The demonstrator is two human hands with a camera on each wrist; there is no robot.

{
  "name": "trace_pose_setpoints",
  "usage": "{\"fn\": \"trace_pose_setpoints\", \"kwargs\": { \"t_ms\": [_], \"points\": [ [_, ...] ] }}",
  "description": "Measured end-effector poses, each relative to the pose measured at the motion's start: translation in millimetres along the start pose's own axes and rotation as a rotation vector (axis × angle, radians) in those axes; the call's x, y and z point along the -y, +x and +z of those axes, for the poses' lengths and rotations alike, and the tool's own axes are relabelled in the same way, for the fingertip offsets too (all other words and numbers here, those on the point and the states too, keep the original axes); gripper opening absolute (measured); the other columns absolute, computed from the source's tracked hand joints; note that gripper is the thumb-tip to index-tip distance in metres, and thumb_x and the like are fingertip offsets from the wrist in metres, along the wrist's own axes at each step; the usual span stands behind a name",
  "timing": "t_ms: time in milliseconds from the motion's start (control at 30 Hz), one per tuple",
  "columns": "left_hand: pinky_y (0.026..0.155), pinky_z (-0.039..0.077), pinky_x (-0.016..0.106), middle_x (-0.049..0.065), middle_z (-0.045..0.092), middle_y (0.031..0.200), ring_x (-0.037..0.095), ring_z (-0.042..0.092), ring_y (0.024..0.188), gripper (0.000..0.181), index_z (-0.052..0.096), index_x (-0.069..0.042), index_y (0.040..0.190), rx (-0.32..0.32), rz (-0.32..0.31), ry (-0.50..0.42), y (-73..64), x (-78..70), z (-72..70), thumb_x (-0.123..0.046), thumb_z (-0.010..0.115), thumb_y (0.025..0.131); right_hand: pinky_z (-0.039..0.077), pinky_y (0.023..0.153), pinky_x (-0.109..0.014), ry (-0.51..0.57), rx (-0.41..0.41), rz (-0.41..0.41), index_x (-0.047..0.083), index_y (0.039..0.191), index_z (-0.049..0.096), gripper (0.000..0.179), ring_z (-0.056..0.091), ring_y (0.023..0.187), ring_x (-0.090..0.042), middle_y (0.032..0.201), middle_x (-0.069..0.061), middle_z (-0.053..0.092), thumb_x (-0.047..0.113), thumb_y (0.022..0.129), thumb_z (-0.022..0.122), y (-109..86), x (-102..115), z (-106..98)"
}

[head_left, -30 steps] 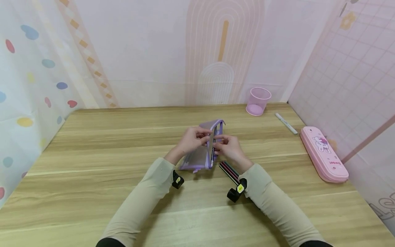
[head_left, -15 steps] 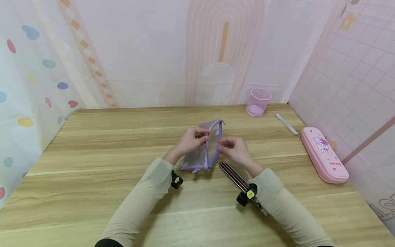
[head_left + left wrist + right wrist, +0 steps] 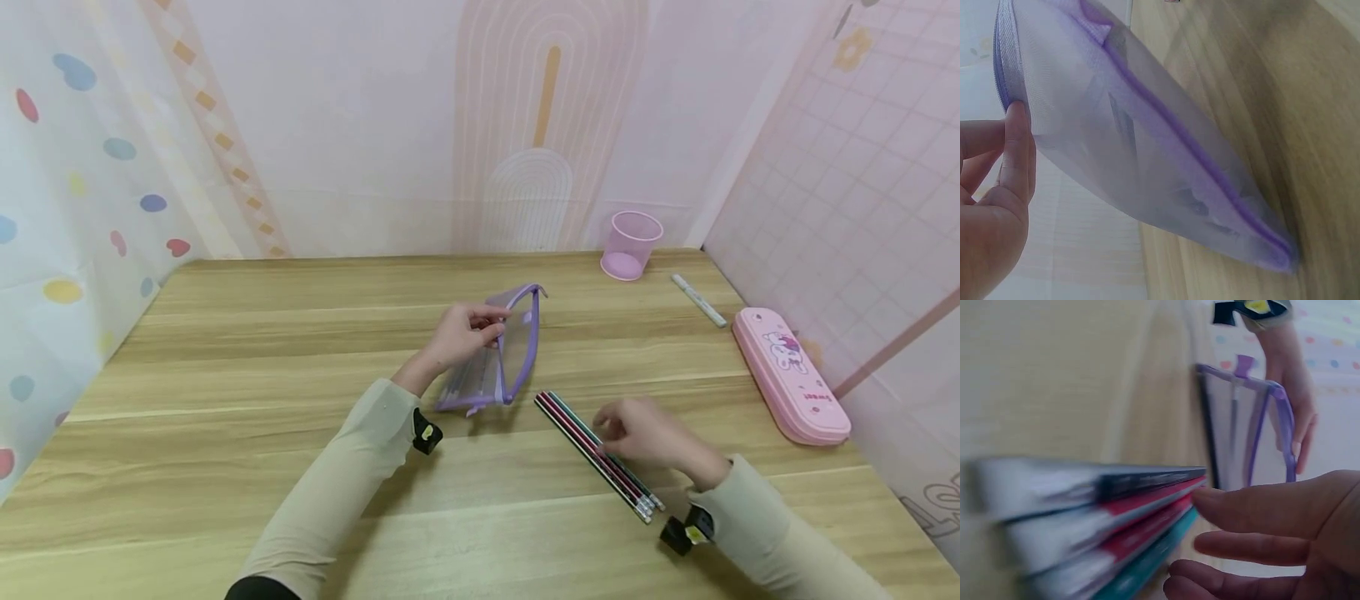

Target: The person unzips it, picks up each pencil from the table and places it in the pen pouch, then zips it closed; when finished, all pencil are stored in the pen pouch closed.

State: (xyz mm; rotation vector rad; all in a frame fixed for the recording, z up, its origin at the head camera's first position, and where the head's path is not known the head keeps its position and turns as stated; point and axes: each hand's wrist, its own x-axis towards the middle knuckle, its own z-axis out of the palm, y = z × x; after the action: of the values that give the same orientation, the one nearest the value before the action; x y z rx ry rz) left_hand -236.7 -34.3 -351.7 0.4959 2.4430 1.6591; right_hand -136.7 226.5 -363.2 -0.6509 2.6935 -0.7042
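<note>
My left hand (image 3: pixel 459 337) pinches the zippered edge of a purple-trimmed, see-through mesh pencil pouch (image 3: pixel 474 382), whose mouth gapes toward the right. In the left wrist view, dark slim shapes show faintly through the pouch's mesh (image 3: pixel 1079 150). Several pencils (image 3: pixel 576 432), black, red and green, lie side by side on the table, slanting from the pouch toward the front right. Over their right side hovers my right hand (image 3: pixel 648 433), fingers loosely bent and apart. In the right wrist view the thumb and fingers are spread beside the pencils (image 3: pixel 1141 506), with nothing held between them.
A pink pencil case (image 3: pixel 791 375) with a bunny picture lies at the table's right edge. Behind it are a white marker (image 3: pixel 698 301) and a pink mesh pen cup (image 3: pixel 631 246). Patterned cloth walls (image 3: pixel 360 133) border the wooden table (image 3: pixel 300 350).
My right hand has put a pencil into the pouch, let go, and moved right and toward me over the loose pencils. My left hand has kept its pinch on the pouch.
</note>
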Motion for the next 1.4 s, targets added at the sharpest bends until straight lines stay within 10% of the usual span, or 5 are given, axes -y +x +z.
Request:
{"fn": "trace_pose_setpoints", "kwargs": {
  "t_ms": [567, 1133, 1400],
  "points": [
    [0.07, 0.057, 0.035, 0.026, 0.06, 0.101, 0.008, 0.058, 0.062, 0.027, 0.06, 0.001, 0.11, 0.004, 0.012, 0.002, -0.4, -2.5, -1.3, -0.002, 0.056, 0.084, 0.041, 0.05, -0.018, 0.077, -0.082, 0.148, 0.002, 0.081, 0.062, 0.009, 0.048, 0.061, -0.009, 0.068, -0.001, 0.057, 0.005, 0.074, 0.066, -22.5, 1, 18],
    [0.073, 0.056, 0.039, 0.025, 0.059, 0.103, 0.01, 0.059, 0.065, 0.028, 0.059, 0.001, 0.111, 0.015, 0.012, 0.004, 0.0, -0.3, -1.5, -0.002, 0.056, 0.084, 0.047, 0.049, -0.018, 0.24, -0.055, 0.004, -0.008, 0.104, 0.057, 0.025, 0.055, 0.061, -0.005, 0.073, -0.006, 0.063, -0.004, 0.079, 0.055, -23.5, -10, 9],
    [0.068, 0.057, 0.028, 0.025, 0.059, 0.104, 0.01, 0.059, 0.067, 0.028, 0.059, 0.001, 0.111, 0.011, 0.002, 0.002, -1.9, 1.8, -2.5, -0.003, 0.057, 0.084, 0.046, 0.049, -0.019, 0.324, -0.186, -0.018, -0.002, 0.113, 0.056, 0.034, 0.053, 0.063, -0.006, 0.08, -0.013, 0.064, -0.002, 0.079, 0.058, -9.0, -6, 6]
  ]
}}
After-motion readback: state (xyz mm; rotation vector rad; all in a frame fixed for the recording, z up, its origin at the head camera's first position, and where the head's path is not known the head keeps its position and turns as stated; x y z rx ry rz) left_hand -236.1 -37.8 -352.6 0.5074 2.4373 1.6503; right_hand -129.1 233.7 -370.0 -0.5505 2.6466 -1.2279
